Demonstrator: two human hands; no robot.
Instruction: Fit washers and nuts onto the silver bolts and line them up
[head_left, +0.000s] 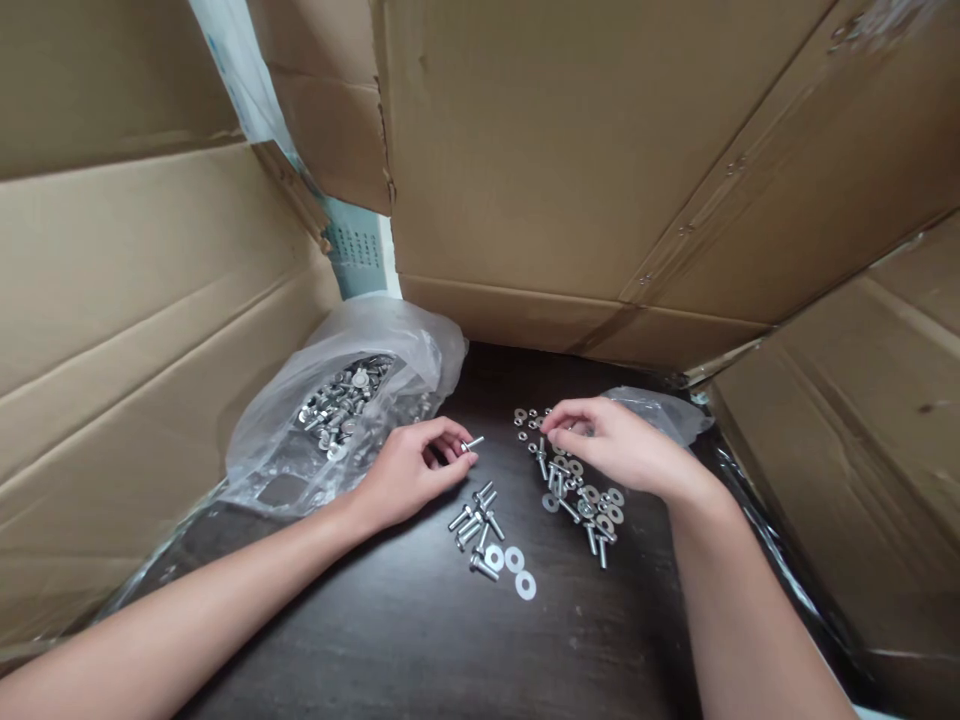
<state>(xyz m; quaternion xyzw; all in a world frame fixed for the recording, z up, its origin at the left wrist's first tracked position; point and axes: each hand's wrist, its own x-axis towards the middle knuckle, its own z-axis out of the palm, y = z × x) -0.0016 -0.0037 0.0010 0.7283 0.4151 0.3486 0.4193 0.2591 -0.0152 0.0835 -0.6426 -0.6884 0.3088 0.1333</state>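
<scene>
My left hand [420, 462] pinches a bolt [474, 443] between thumb and fingertips, its shank pointing right. Below it on the dark tabletop lies a small heap of bolts [474, 520], with loose washers [514, 559] beside them. My right hand [607, 438] is over the left edge of a mixed pile, thumb and fingers drawn together; whatever is between the fingertips, if anything, is too small to make out. Small nuts [523, 436] lie just left of those fingertips. Under and below the hand, the pile holds more bolts [568, 510] and flat washers [615, 515].
A clear plastic bag [420, 325] full of metal fasteners [345, 400] stands at the back left. Another plastic bag [660, 412] lies behind my right hand. Cardboard walls [525, 150] enclose the dark table [390, 640] at the back and both sides.
</scene>
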